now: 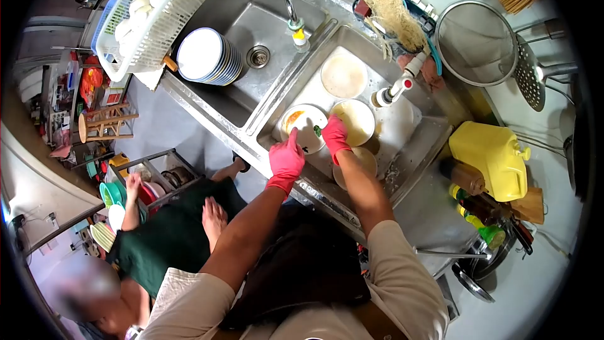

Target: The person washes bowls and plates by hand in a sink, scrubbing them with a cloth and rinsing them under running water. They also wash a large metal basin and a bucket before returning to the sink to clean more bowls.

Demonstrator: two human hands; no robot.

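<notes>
Both my hands wear pink rubber gloves over the right basin of a steel double sink. My left hand grips the near edge of a white plate smeared with orange sauce. My right hand is closed on something small and green, pressed to that plate's right side; I cannot tell what it is. Other dirty bowls lie in soapy water around the plate.
A stack of blue-rimmed plates leans in the left basin. A white dish rack sits above it. Yellow jug, bottles, strainer crowd the right counter. Another person crouches by a low shelf.
</notes>
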